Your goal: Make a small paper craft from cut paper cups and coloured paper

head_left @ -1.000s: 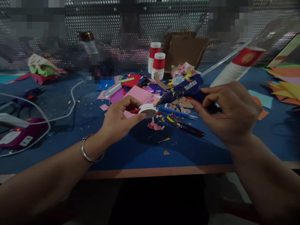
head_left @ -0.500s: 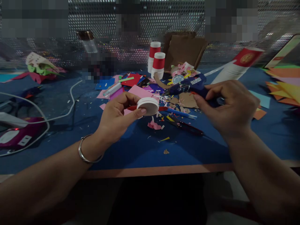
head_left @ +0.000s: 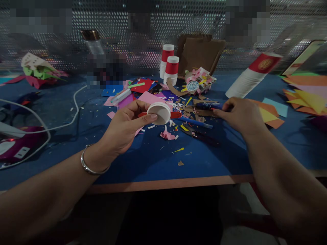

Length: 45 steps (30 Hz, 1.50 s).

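Note:
My left hand [head_left: 126, 126] is closed round a small white paper cup [head_left: 158, 113], gripped between thumb and fingers with its round bottom turned towards me, above the blue table. My right hand [head_left: 238, 114] reaches out low over the table and its fingers are wrapped on a dark blue glue gun [head_left: 206, 106], which lies almost flat among the paper scraps with its nozzle pointing left. A metal bangle [head_left: 88, 166] circles my left wrist.
Coloured paper scraps [head_left: 153, 95], a blue pen [head_left: 196, 122] and dark pliers [head_left: 201, 136] litter the blue table [head_left: 143, 163]. Two red-and-white cup stacks [head_left: 170, 66] and a brown bag [head_left: 200, 54] stand behind; a tipped cup stack [head_left: 252, 75] lies right. White cables [head_left: 63, 126] run left.
My right hand has carried the glue gun away from the cup, down and farther back onto the table. The left hand has tilted the cup so its bottom faces me more.

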Tool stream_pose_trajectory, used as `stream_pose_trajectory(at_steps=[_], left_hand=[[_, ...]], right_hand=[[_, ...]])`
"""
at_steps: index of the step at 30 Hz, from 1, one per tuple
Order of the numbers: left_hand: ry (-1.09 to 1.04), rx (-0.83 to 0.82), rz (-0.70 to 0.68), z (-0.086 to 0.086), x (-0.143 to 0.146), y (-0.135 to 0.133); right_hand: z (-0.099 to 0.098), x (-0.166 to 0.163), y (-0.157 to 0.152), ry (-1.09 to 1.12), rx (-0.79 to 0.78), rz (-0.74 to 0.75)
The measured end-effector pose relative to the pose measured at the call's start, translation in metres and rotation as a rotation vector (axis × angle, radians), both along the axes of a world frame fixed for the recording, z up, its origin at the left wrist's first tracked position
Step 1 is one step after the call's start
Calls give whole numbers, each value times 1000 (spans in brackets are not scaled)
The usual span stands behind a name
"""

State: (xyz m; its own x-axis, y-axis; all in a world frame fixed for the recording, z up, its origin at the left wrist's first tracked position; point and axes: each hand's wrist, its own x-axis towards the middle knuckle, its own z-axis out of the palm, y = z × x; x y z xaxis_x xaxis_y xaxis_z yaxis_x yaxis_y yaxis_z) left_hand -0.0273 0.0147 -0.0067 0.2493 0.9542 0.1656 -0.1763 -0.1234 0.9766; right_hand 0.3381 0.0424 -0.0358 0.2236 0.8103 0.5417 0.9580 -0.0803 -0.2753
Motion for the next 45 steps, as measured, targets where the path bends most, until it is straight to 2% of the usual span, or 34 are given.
stream_pose_trajectory(at_steps=[3,6,7,9,11,12,16,23,32,45], left_hand=[[18,13,3,0,0,-1],[1,19,12,1,0,-1],[-8,18,5,1,0,-1],[-25,21,-8,1,0,0],[-31,20,-3,1,-1,2],[-27,19,6,1,-1,3],[-8,22,29,1,-2,7],[-70,-28,24,2,0,7],[-33,12,34,1,0,7],[-136,-31,33,3,0,9]], right_hand=[[-2,-5,-3,-62,-25,-16],[2,-20,-10,-207,81,-16],[4,-28,-13,-250,135,25],[7,-46,-21,-211,193,222],[8,-66,-29,-150,174,522],[8,-76,-33,-132,166,617],[7,-106,-47,-127,36,870],[3,-121,-54,-248,-45,962],[-1,-129,-53,-429,91,978],[-4,-135,-48,-432,167,1044]])
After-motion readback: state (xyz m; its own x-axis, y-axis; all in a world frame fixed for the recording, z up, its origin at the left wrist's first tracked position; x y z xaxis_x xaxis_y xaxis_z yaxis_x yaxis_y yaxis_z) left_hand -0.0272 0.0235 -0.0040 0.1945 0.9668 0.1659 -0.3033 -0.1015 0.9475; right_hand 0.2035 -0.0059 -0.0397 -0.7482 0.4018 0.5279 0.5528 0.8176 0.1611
